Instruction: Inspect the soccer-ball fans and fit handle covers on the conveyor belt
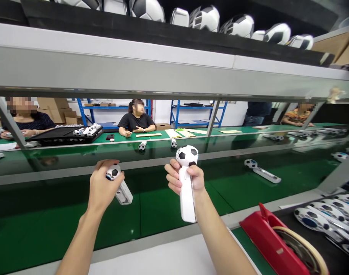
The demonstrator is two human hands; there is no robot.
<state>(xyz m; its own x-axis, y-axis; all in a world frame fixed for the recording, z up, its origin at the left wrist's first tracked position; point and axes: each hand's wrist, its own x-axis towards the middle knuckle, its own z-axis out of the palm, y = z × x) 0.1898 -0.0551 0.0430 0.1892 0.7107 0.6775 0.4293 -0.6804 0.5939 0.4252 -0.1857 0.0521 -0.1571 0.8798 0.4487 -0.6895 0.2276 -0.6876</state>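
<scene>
A long green surface (62, 217) spreads across the view, and above it runs a grey-white shelf (119, 70) carrying a row of football-patterned pieces (148, 9). Shelf posts (213, 117) stand between the near side and the co-workers opposite, among them a person in a black top (135, 123). A white sheet (154, 258) lies along the near edge, partly behind the forearms. At the right, a red tape dispenser (273, 244) sits just beside a dark bed of football-headed devices (326, 219), crowding that corner. Across the green, a black tray (52, 134) holds more devices. A lone device (266, 175) lies on the green, well apart to the right of both hands.

The right hand (187, 177) is wrapped around the handle of a white device (187, 196), held upright, ball end on top. The left hand (104, 183) pinches the ball end of a second device (125, 194) between thumb and fingers, its handle slanting down to the right; whether that handle touches the green, I cannot tell.
</scene>
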